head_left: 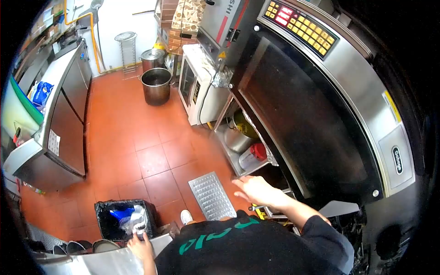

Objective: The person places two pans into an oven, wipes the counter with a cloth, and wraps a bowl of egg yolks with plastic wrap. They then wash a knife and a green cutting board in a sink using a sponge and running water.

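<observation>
My left hand [140, 247] is low in the view, at the edge of a steel counter [123, 256], with its fingers spread apart. Just beyond its fingertips stands a black bin [104, 220] with clear plastic [135, 220] and a blue wrapper [120, 213] inside. My right hand [256, 190] reaches out over the floor, right of a perforated metal plate [211, 196]. Its thumb and fingers point left, and I cannot make out anything between them. A steel shelf with a red-lidded container [253, 156] lies beyond it.
A large oven [307, 110] with a keypad fills the right side. Big pots [156, 86] stand on the red tiled floor [133, 137] at the back. On the left is a steel counter [68, 105] with a blue packet [42, 94]. Pans [104, 246] sit by the bin.
</observation>
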Demonstrator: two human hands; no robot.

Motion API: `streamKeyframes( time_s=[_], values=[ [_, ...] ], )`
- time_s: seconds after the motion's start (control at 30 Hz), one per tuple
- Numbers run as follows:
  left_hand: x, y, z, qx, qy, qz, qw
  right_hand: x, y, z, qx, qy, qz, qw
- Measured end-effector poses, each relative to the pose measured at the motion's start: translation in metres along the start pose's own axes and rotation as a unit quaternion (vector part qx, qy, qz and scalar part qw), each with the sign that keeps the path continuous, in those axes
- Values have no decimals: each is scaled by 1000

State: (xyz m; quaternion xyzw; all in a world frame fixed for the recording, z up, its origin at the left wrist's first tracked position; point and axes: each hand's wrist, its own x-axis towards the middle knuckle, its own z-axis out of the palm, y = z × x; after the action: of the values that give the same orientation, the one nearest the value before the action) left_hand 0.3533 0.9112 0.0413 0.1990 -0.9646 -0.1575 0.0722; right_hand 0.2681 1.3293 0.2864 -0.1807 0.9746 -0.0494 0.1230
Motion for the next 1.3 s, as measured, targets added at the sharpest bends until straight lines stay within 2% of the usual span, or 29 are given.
streamKeyframes(
  time_s=[0.07, 0.1, 0.13, 0.17, 0.23, 0.27, 0.33, 0.37, 0.4, 0.43, 0.47, 0.5, 0.57, 0.7, 0.77, 0.83, 0.87, 0.9, 0.93, 0.97, 1.1, 1.17, 1.23, 1.27, 1.3],
  values=[
    [1, -4, 13, -12, -1, -46, 999, 36, 4, -1, -9, 6, -30, 1000],
    [3, 13, -4, 10, 9, -58, 998, 55, 4, 2, -2, -26, -51, 998],
    [5, 16, -10, 12, 46, -6, 999, 76, 3, 2, 4, -58, -76, 995],
    [9, 21, -18, 18, 50, -23, 998, 95, -4, -2, 0, -103, -96, 990],
    [14, 39, -40, 0, 4, -8, 1000, 133, 3, 15, 68, -123, -150, 979],
    [16, 31, -32, -4, -16, 2, 1000, 154, 13, 30, 63, -145, -194, 968],
    [22, 38, -29, 26, 53, 29, 998, 200, 52, 68, 226, -214, -68, 948],
    [22, 36, -21, -25, 42, -8, 999, 220, 79, 93, 256, -211, -35, 943],
    [24, 41, -21, 31, 72, -2, 997, 240, 132, 145, 182, -154, -51, 970],
    [22, 38, -10, -3, 82, -29, 996, 253, 151, 151, 217, -181, -16, 959],
    [18, 34, 1, -16, 101, -49, 994, 265, 167, 153, 163, -229, 4, 960],
    [19, 42, -2, 15, 87, -97, 991, 285, 158, 147, -96, -329, 45, 938],
    [24, 49, -3, 11, 74, -178, 981, 323, 192, 188, -99, -340, -36, 934],
    [25, 45, 23, 102, 125, -214, 963, 424, 201, 243, -68, -345, -175, 920],
    [28, 49, 17, 49, 62, -263, 962, 494, 175, 254, -55, -333, -251, 907],
    [25, 42, 26, 49, 112, -226, 966, 568, 112, 247, -16, -354, -288, 890],
    [23, 41, 27, 50, 119, -242, 962, 600, 84, 251, 35, -346, -287, 892],
    [23, 42, 28, 36, 95, -255, 962, 629, 53, 255, 87, -339, -281, 893],
    [25, 40, 26, 22, 71, -263, 962, 627, -6, 219, 169, -363, -215, 891],
    [29, 43, 15, 29, 86, -249, 964, 617, -66, 178, 251, -382, -145, 878],
    [25, 45, 4, 22, 92, -212, 973, 686, -146, 215, 233, -395, -211, 863],
    [38, 50, -11, 38, 5, -277, 960, 684, -202, 207, 229, -459, -171, 841],
    [60, 56, -42, 23, 22, -309, 951, 706, -243, 208, 163, -487, -178, 839],
    [71, 53, -47, 26, 27, -330, 943, 732, -252, 225, 75, -502, -273, 817],
    [82, 52, -47, 4, 82, -381, 921, 769, -259, 252, -18, -511, -371, 775]
  ],
)
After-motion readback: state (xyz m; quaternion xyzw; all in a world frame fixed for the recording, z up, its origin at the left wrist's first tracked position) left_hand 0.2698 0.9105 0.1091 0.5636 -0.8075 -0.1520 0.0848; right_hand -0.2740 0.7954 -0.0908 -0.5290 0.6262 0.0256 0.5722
